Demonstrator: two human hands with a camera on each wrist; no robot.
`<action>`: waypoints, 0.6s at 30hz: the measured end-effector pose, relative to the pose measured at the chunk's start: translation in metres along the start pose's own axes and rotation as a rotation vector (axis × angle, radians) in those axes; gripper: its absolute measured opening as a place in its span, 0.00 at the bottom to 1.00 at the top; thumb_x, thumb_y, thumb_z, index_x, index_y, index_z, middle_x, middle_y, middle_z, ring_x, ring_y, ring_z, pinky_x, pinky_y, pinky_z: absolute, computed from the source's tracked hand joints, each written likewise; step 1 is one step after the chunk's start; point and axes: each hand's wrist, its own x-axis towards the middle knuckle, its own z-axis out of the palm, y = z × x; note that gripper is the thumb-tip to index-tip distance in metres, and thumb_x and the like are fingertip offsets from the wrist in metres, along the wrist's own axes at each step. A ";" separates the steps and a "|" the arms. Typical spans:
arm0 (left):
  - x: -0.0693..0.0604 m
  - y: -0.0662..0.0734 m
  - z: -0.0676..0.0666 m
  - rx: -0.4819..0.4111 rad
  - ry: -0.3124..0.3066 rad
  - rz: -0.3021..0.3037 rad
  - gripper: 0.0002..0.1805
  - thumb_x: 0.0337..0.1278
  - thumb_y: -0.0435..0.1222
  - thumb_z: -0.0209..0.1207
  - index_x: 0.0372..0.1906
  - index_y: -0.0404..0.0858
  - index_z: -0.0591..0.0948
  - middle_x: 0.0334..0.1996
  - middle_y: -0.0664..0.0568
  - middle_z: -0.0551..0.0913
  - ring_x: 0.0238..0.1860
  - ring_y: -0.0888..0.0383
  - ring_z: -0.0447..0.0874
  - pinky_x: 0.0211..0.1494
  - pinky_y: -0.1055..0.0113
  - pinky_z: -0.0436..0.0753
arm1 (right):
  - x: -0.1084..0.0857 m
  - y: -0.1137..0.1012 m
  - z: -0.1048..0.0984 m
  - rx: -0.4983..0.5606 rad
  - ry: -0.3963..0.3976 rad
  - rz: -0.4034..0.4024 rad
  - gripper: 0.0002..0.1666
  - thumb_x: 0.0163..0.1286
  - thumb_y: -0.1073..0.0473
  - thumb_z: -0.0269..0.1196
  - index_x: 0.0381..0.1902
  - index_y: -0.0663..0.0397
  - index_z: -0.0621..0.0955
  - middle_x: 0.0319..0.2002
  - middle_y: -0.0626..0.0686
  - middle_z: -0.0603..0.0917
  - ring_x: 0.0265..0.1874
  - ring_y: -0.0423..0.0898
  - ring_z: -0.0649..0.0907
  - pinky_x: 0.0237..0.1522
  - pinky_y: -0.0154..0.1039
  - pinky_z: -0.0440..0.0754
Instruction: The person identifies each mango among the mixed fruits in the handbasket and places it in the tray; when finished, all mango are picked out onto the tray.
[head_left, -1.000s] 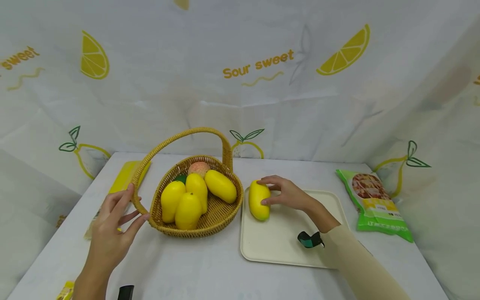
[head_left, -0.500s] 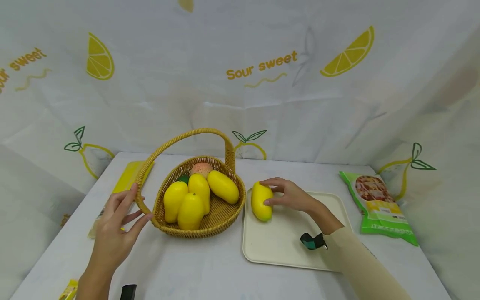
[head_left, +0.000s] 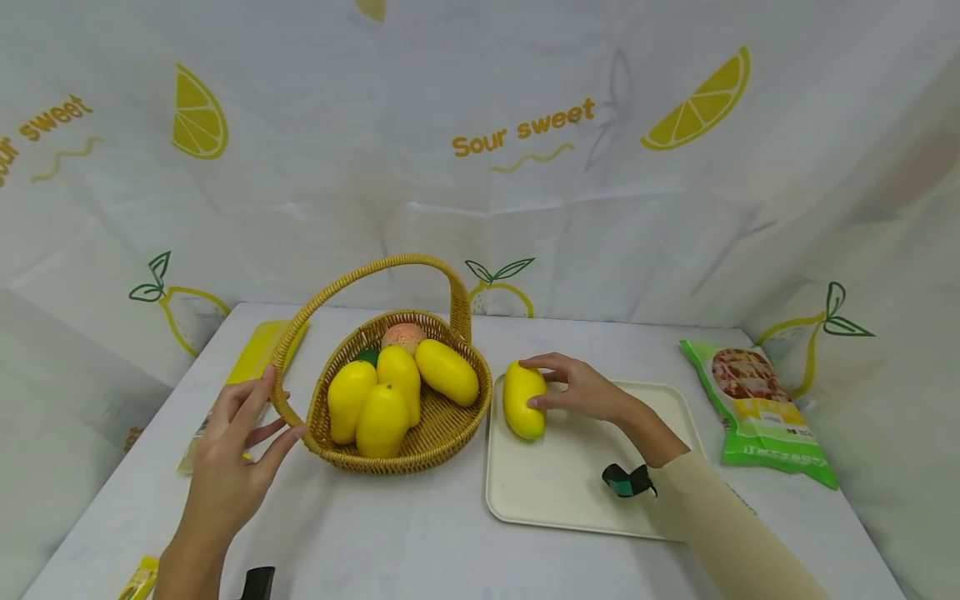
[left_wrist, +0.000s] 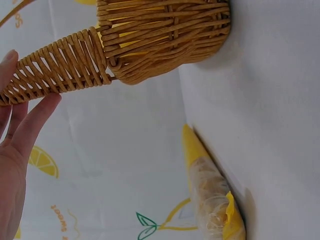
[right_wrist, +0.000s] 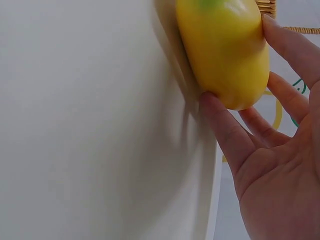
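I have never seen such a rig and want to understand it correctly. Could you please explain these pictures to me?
There is no machine; a person works bare-handed. The wide picture comes from a camera worn on the head, looking forward and down; the other two are taken from the left and right wrists. The left hand holds the handle of a wicker basket. Inside are four yellow mangoes, a pinkish round fruit and something green, mostly hidden. The right hand grips a fifth mango at the left side of a cream tray. Also on the white table: a green food bag at right, a yellow bag at left.
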 end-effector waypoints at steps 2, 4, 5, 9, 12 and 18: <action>0.000 0.001 0.000 -0.002 -0.001 -0.007 0.43 0.62 0.56 0.58 0.72 0.30 0.70 0.56 0.61 0.73 0.62 0.74 0.71 0.54 0.91 0.80 | 0.000 0.000 0.000 -0.003 -0.001 0.004 0.36 0.68 0.55 0.71 0.72 0.56 0.73 0.73 0.62 0.72 0.68 0.66 0.75 0.74 0.66 0.74; 0.000 0.001 0.000 -0.005 0.000 -0.006 0.43 0.62 0.56 0.58 0.72 0.30 0.70 0.56 0.62 0.72 0.62 0.75 0.71 0.54 0.91 0.80 | 0.000 -0.001 0.000 -0.007 -0.001 0.017 0.37 0.68 0.54 0.71 0.72 0.55 0.73 0.73 0.62 0.71 0.68 0.66 0.75 0.73 0.65 0.75; 0.000 0.000 0.000 -0.004 -0.001 -0.007 0.43 0.62 0.56 0.58 0.72 0.30 0.70 0.56 0.63 0.72 0.63 0.76 0.71 0.54 0.91 0.80 | -0.001 -0.002 0.000 -0.010 -0.003 0.020 0.37 0.68 0.54 0.71 0.72 0.55 0.73 0.73 0.62 0.70 0.68 0.67 0.75 0.72 0.65 0.76; -0.001 0.000 0.001 0.004 0.006 0.006 0.43 0.63 0.57 0.58 0.72 0.30 0.70 0.56 0.63 0.72 0.62 0.76 0.71 0.54 0.91 0.80 | -0.002 -0.008 -0.001 -0.021 -0.011 0.047 0.39 0.67 0.51 0.72 0.73 0.52 0.72 0.75 0.62 0.68 0.68 0.67 0.76 0.66 0.57 0.85; -0.001 -0.001 0.001 0.015 0.000 -0.001 0.44 0.64 0.59 0.56 0.72 0.30 0.70 0.55 0.60 0.73 0.62 0.76 0.71 0.54 0.91 0.79 | -0.003 -0.014 -0.004 -0.026 -0.012 0.055 0.41 0.66 0.49 0.73 0.73 0.51 0.71 0.76 0.61 0.66 0.69 0.67 0.75 0.62 0.54 0.88; -0.001 -0.002 0.001 0.003 0.000 -0.003 0.44 0.63 0.59 0.56 0.72 0.31 0.70 0.53 0.55 0.74 0.62 0.76 0.70 0.54 0.91 0.79 | -0.003 -0.023 -0.013 -0.078 0.033 0.028 0.43 0.65 0.48 0.74 0.74 0.51 0.71 0.76 0.59 0.67 0.71 0.65 0.73 0.67 0.62 0.83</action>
